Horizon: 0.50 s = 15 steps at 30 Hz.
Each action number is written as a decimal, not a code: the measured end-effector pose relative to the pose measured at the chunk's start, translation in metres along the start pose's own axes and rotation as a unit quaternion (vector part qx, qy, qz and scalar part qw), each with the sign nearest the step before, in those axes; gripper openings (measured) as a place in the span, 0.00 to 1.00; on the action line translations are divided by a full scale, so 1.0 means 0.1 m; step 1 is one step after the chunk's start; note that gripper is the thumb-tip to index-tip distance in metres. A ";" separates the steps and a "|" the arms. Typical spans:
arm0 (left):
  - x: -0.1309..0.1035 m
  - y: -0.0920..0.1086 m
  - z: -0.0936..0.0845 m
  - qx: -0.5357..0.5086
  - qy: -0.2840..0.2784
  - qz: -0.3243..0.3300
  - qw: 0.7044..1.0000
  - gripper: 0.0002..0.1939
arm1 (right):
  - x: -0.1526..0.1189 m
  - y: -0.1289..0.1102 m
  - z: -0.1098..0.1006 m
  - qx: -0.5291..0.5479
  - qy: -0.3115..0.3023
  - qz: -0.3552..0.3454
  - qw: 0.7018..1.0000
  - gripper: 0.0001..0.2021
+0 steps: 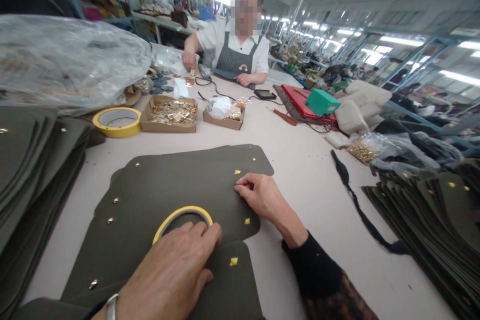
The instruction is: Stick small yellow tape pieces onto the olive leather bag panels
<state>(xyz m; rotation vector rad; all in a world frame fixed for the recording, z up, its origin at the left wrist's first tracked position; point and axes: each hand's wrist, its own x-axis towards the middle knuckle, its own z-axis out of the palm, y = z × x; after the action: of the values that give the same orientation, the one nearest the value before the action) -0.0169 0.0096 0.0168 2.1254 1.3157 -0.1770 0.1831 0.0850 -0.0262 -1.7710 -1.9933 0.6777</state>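
Observation:
Dark olive panels [180, 172] lie overlapped on the table in front of me, with small metal studs [110, 220] along their left side. My left hand [168, 270] is closed around a narrow roll of yellow tape [191, 209], held over the panels. On the right part of the panels sit small yellow tape pieces, one [237, 172] above my right hand, another [247, 221] below it, and a third [234, 261] nearer me. With thumb and forefinger pinched, my right hand [264, 195] touches the panel between the upper two; anything between its fingertips is hidden.
Panel stacks rise at left [37, 185] and right [423, 215]. Beyond are a wide yellow tape roll [117, 130], a box of gold metal parts [168, 127] and a smaller box [224, 120]. A black strap [354, 200] lies rightward. A co-worker [240, 55] sits opposite.

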 end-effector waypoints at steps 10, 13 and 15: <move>0.00 0.01 -0.10 -0.051 -0.044 0.044 0.997 0.19 | 0.30 -0.23 -0.33 -0.156 -0.032 -0.163 0.974 0.15; 0.01 0.02 -0.11 -0.034 -0.038 0.045 0.998 0.21 | 0.37 -0.32 -0.31 -0.186 -0.075 -0.196 0.960 0.22; 0.00 0.04 -0.13 -0.023 -0.043 0.040 0.998 0.21 | 0.40 -0.33 -0.29 -0.193 -0.082 -0.206 0.956 0.23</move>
<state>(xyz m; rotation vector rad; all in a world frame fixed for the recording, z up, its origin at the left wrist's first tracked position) -0.0159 0.0159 0.0285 2.1044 1.1717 -0.2003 0.1680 0.1242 0.0156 -1.4406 -2.6482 0.3198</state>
